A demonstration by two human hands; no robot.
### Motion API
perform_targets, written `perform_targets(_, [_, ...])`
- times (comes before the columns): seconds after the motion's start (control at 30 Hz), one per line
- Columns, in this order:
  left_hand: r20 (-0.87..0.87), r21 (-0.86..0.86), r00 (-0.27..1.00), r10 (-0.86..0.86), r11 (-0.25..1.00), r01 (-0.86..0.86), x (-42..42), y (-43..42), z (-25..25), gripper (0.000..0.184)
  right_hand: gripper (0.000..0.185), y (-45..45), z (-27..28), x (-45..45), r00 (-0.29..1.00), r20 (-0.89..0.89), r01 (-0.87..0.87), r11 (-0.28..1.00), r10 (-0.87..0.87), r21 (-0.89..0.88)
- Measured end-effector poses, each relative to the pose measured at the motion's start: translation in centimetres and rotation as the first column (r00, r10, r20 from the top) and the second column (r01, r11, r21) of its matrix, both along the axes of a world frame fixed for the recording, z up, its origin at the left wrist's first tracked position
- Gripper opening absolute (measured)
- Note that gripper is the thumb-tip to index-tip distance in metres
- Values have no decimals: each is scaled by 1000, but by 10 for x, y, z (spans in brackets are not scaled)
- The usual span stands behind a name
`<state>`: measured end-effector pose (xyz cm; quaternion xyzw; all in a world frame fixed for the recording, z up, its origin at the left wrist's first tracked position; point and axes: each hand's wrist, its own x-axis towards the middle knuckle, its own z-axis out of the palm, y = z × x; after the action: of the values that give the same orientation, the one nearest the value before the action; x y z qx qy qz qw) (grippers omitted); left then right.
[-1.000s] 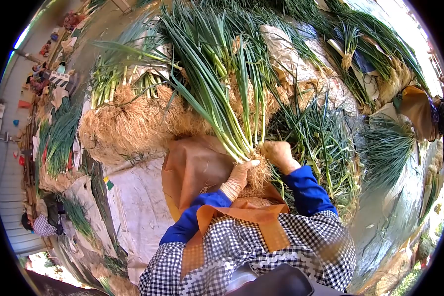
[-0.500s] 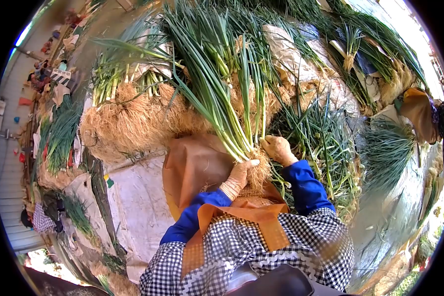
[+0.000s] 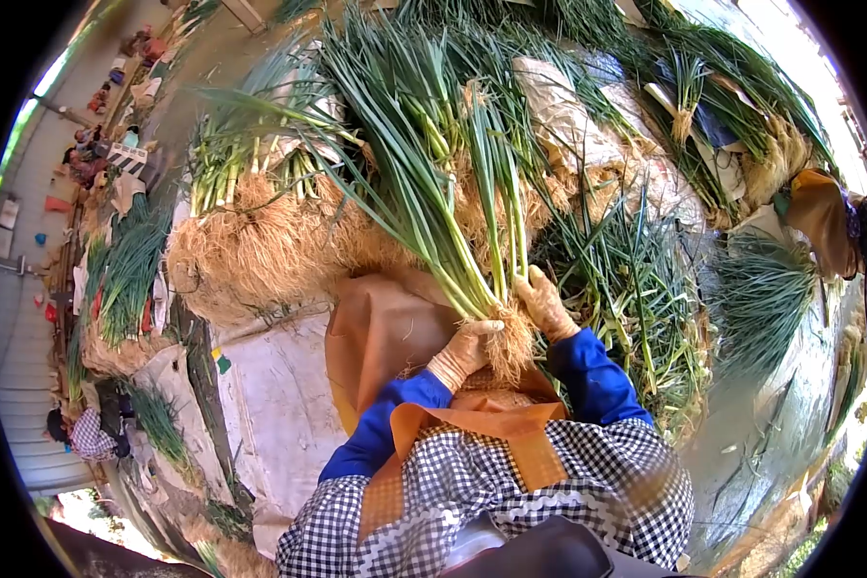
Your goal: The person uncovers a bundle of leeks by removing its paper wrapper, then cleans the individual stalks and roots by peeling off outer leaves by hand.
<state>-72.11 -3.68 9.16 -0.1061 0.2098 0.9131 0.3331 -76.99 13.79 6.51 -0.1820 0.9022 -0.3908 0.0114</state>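
A bunch of green onions (image 3: 450, 260) is held in front of my body, its leaves fanning up and away and its brown stringy roots hanging toward my lap. My left hand (image 3: 468, 351) is closed around its base from the left, with the thumb across the root end. My right hand (image 3: 545, 304) is closed on the stalks at the right of the base, fingers pinched near the white ends. Both hands wear pale gloves. Under the bunch an orange-brown apron (image 3: 385, 332) covers my lap.
A long pile of green onions with matted roots (image 3: 260, 236) lies just beyond. Loose green leaves (image 3: 636, 308) are heaped at the right. A white sheet (image 3: 284, 405) is spread at the left, and another bundle (image 3: 766, 299) lies far right. A person in checked clothing (image 3: 93, 435) is at far left.
The view has shifted slightly, moving the surroundings a little right and down. My right hand sits slightly more upright against the stalks. Both hands keep hold of the bunch.
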Motion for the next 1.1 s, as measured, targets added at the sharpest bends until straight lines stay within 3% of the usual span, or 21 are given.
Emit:
perform_targets(0.07, [46, 38, 999, 21, 999, -23, -5, 2, -6, 42, 23, -6, -2, 11, 987, -147, 36, 974, -70, -223])
perform_targets(0.1, [61, 48, 998, -2, 999, -1, -6, 4, -5, 42, 24, -6, -21, 16, 989, 106, 139, 906, -105, -399])
perform_targets(0.13, [76, 60, 997, -28, 998, 24, -7, 9, -1, 43, 24, -5, -12, 20, 988, 112, 145, 907, -109, -395])
perform_targets(0.2, [103, 40, 992, 72, 996, -76, -6, 21, -5, 44, 21, -8, 20, 23, 848, 529, 429, 596, -9, -678])
perform_targets(0.23, [99, 28, 991, 88, 995, -91, -5, 23, -1, 44, 20, -2, 15, 23, 981, 88, 191, 940, -172, -285])
perform_targets(0.33, [76, 64, 994, 79, 994, -84, -10, 24, 2, 44, 19, 2, 4, 27, 972, -97, 193, 960, -215, -202])
perform_targets(0.4, [69, 101, 996, 56, 993, -63, -9, 16, -1, 44, 25, -7, -7, 30, 848, 445, 509, 673, -286, -536])
perform_targets(0.43, [10, 31, 999, 48, 998, -48, -12, 15, 5, 43, 27, -3, -9, 27, 957, 88, 290, 909, -277, -299])
perform_targets(0.47, [-46, -40, 998, 33, 999, -34, -16, 13, 8, 42, 28, -1, -11, 29, 975, -50, 209, 966, -218, -152])
perform_targets(0.5, [-39, -12, 999, -2, 1000, 2, -18, 10, 2, 38, 29, 1, -13, 32, 970, -192, 151, 989, -148, -2])
perform_targets(0.6, [-95, -182, 994, -50, 983, 33, -15, -4, -71, 34, 25, -6, 0, 34, 973, -163, 152, 986, -161, -67])
perform_targets(0.67, [-90, -105, 985, -149, 985, 139, -23, -7, -18, 24, 20, -6, 9, 28, 883, -469, 84, 978, 15, 189])
perform_targets(0.77, [-156, -250, 975, -157, 962, 114, -15, -25, -47, 21, 22, 6, -30, 18, 908, 355, 382, 782, -221, -492])
perform_targets(0.8, [-214, -306, 960, -179, 946, 109, -14, -33, -50, 21, 20, 23, -63, 9, 830, 537, 498, 634, -151, -592])
perform_targets(0.83, [-236, -152, 966, -108, 986, 73, -14, -29, -20, 34, 21, 48, -59, 1, 749, 598, 606, 660, -285, -444])
perform_targets(0.87, [-243, 13, 969, -44, 999, 48, -15, -24, 12, 47, 23, 66, -44, -3, 656, 631, 694, 659, -414, -289])
perform_targets(0.93, [-135, 107, 989, 67, 993, -53, -9, -22, 36, 58, 27, 67, 4, 5, 647, 701, 721, 540, -299, -435])
perform_targets(0.97, [-107, 108, 988, 115, 989, -104, -8, -17, 48, 62, 30, 53, 34, 3, 831, 366, 498, 853, -419, -156])
perform_targets(1.0, [-80, 107, 983, 163, 982, -154, -7, -12, 61, 66, 32, 26, 62, 15, 700, 618, 642, 696, -359, -321])
perform_targets(1.03, [-86, 110, 990, 115, 988, -105, -8, -15, 25, 65, 32, 10, 50, 18, 874, 385, 435, 832, -297, -345])
perform_targets(1.1, [-101, 8, 986, 133, 991, -133, -4, -2, 23, 59, 43, -13, 36, 19, 945, 309, 264, 801, -104, -538])
